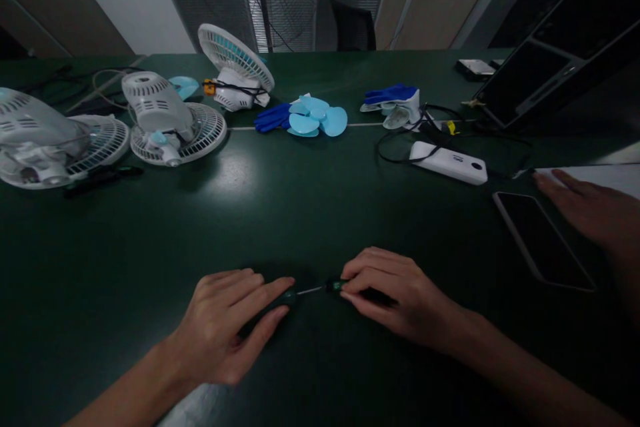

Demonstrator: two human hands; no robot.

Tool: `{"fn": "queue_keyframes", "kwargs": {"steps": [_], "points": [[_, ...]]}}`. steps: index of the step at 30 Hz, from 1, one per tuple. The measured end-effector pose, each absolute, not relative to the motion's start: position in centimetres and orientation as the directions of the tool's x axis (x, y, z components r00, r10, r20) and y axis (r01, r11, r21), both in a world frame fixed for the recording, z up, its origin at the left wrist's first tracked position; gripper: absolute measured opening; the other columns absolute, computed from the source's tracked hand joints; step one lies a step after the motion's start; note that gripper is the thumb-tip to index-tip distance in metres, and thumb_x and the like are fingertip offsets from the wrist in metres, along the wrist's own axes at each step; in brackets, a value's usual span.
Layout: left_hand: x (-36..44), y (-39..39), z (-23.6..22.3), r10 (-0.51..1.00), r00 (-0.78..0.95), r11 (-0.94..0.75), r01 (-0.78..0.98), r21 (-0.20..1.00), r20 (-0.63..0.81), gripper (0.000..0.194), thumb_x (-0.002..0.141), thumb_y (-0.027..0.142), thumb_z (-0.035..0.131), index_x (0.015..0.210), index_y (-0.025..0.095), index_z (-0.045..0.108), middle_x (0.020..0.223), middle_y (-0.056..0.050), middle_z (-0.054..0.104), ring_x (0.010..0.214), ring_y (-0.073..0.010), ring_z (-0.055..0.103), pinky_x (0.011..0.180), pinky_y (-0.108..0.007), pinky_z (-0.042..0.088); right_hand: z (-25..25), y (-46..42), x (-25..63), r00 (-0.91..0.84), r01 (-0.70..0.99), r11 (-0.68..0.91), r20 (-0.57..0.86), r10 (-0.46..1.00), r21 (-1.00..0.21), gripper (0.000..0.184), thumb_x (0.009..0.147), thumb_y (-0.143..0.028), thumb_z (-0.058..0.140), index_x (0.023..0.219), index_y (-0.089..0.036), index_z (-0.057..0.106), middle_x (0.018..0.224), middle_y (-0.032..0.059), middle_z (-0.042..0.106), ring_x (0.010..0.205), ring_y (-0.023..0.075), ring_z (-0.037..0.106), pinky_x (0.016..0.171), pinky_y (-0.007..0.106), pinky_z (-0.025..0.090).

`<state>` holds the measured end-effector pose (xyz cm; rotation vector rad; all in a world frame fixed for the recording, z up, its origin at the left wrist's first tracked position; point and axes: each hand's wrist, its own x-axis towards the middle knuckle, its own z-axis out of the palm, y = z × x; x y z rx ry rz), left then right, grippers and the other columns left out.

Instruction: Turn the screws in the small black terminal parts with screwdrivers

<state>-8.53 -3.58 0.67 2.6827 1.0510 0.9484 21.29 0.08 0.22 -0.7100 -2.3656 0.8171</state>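
Low over the green table, my left hand (227, 317) is closed around the dark handle of a screwdriver (288, 298). Its thin metal shaft points right. My right hand (393, 287) pinches a small dark piece with a green marking (334, 285), whose kind I cannot make out. The shaft's far end meets this piece or stops just short of it; I cannot tell which. Fingers cover most of the handle and part of the dark piece.
Along the back stand white fans (177, 130), a light-blue fan blade (317, 117) and blue-and-white gloves (393, 103). To the right lie a white power bank-like device (449, 162), cables and a phone (543, 240). Another person's hand (590, 203) rests beside the phone.
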Motion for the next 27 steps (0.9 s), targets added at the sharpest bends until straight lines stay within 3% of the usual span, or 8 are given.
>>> {"fn": "queue_keyframes", "kwargs": {"steps": [9, 27], "points": [[-8.2, -3.37, 0.45, 0.641, 0.655, -0.767, 0.561, 0.311, 0.399, 0.029, 0.095, 0.019, 0.055, 0.12, 0.012, 0.066, 0.078, -0.004, 0.069, 0.062, -0.0173, 0.065, 0.053, -0.031, 0.05, -0.04, 0.32, 21.48, -0.723, 0.328, 0.689, 0.297, 0.624, -0.646, 0.014, 0.095, -0.018, 0.064, 0.109, -0.021, 0.064, 0.102, 0.0017, 0.071, 0.093, 0.0141, 0.066, 0.083, 0.032, 0.051], [-8.15, -3.26, 0.16, 0.647, 0.669, -0.763, 0.572, 0.301, 0.365, 0.029, 0.097, 0.022, 0.054, 0.124, 0.013, 0.064, 0.083, -0.005, 0.069, 0.064, -0.017, 0.065, 0.051, -0.031, 0.049, 0.26, 0.31, 21.39, -0.722, 0.405, 0.627, 0.187, 0.666, -0.666, 0.024, 0.094, -0.018, 0.062, 0.116, -0.023, 0.056, 0.106, 0.0024, 0.068, 0.095, 0.0165, 0.061, 0.083, 0.034, 0.045]]}}
